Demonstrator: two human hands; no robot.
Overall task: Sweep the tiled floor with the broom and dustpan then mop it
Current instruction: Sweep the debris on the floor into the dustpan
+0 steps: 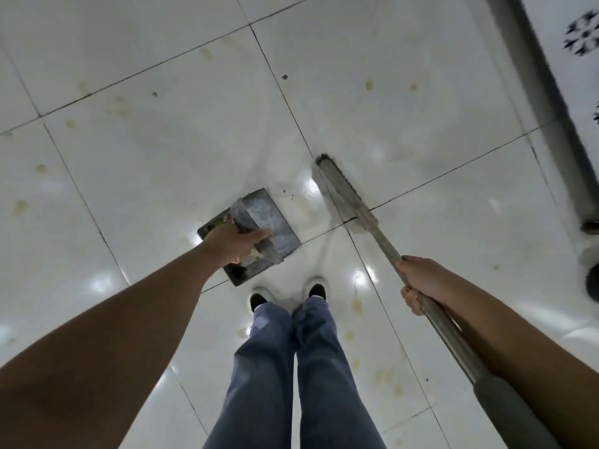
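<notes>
L hand (pixel 236 241) grips dustpan (pixel 259 222) handle, R hand (pixel 418 283) holds broom (pixel 343 192) pole. Risk: pan lip tilted, crumbs (pixel 288 194) slip under/past.

- both forearms bare, no sleeves in view, no watch or bands seen
- left hand (pixel 235 243) bare, no glove, no ring visible
- right hand (pixel 421 283) bare, no glove, nails short
- legs in loose blue-grey jeans (pixel 291 367), wide straight cut, faded patch near the left knee, soft creases down both legs
- hems cover most of the feet
- shoes (pixel 316 288) white or pale with thick rounded soles, dark at the opening near the ankle, only the toe ends show
- upper arms and torso out of frame
</notes>
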